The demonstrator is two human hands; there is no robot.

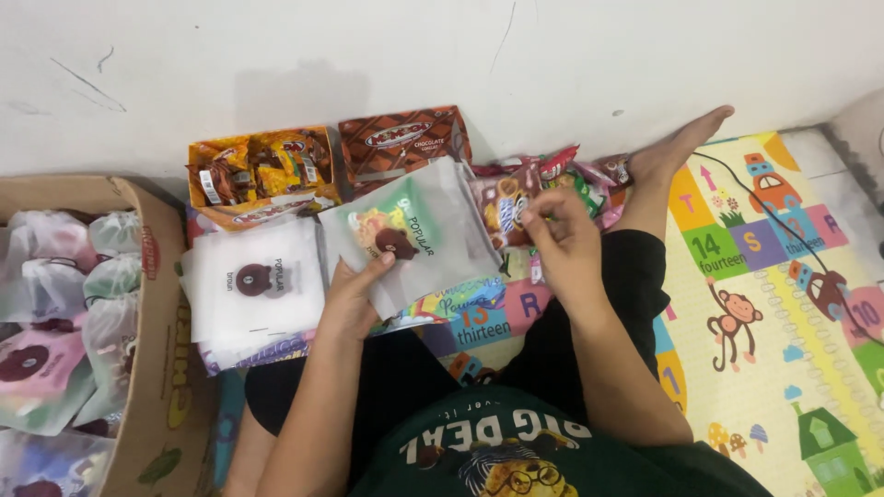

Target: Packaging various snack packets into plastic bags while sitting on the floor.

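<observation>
One frosted pouch (419, 230) in left hand (354, 299)

The cardboard box (157, 304) at the lower left is being cut off by the frame's left and bottom edges, so the filled pouches (55, 368) inside are only partly being shown. What is being pinched by the right hand (564, 241) near the centre is too small to be told, and part of the translucent pouch (419, 230) is being covered by the left hand (354, 299). The snack packets (543, 184) behind the right hand are being partly hidden, and the play mat (783, 304) is being cropped at the right edge.
</observation>
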